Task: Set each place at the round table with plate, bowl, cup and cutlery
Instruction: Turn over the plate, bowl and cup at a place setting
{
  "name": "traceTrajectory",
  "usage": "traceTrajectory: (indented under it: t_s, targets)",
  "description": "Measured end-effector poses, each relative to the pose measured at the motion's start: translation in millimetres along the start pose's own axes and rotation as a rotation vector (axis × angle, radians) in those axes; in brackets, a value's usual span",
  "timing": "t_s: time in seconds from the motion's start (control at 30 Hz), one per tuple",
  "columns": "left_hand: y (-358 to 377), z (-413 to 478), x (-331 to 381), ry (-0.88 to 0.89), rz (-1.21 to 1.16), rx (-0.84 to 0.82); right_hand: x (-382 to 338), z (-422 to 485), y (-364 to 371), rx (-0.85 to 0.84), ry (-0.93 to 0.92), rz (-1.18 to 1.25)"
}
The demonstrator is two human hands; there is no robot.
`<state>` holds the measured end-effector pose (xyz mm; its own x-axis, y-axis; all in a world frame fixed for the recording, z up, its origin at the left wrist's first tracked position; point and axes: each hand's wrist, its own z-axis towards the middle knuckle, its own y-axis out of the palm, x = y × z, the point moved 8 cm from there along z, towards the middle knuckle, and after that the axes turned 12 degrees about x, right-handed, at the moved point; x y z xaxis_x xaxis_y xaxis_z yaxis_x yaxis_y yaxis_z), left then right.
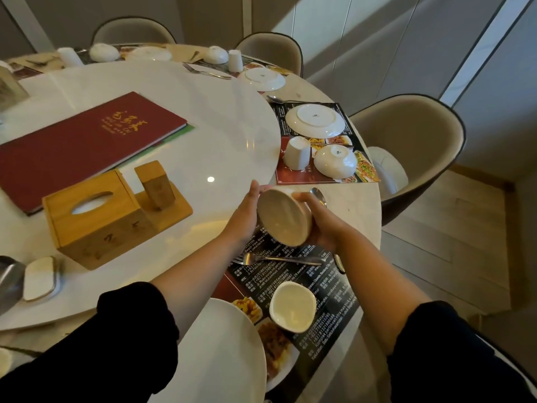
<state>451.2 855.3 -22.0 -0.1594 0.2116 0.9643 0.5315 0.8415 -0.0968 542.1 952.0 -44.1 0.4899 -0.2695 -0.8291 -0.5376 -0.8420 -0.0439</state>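
Note:
Both hands hold a white bowl [283,218] tilted on its side above the near placemat [328,289], its inside facing me. My left hand [244,216] presses its left rim; my right hand [316,219] grips its right side. Below lie a fork [279,259], an upright white cup [292,305] and a large white plate [223,350]. A spoon [318,194] shows just behind my right hand. The place to the right has an upturned plate [315,120], cup [297,153] and bowl [335,161].
A white turntable [162,91] carries a red menu [84,144], a wooden tissue box with holder [107,213] and a small dish [40,277]. Padded chairs [418,146] ring the table. Further set places [264,78] lie along the far rim.

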Motion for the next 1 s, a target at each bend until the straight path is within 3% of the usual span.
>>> traceTrajectory:
  t_s: [0.1,0.2,0.47,0.83,1.0]
  targets:
    - [4,8,-10,-0.066,0.107,0.013,2,-1,1,0.031,0.065,0.125]
    - [1,19,-22,-0.119,0.204,0.056,4,4,-7,0.197,0.057,0.164]
    - [5,5,-19,-0.191,0.318,0.005,5,10,-20,0.383,-0.030,-0.229]
    - [4,11,-22,-0.083,0.391,-0.011,-6,12,-26,0.397,-0.119,-0.430]
    - [-19,-15,-21,0.047,0.344,0.099,18,7,-38,0.417,-0.058,-0.189]
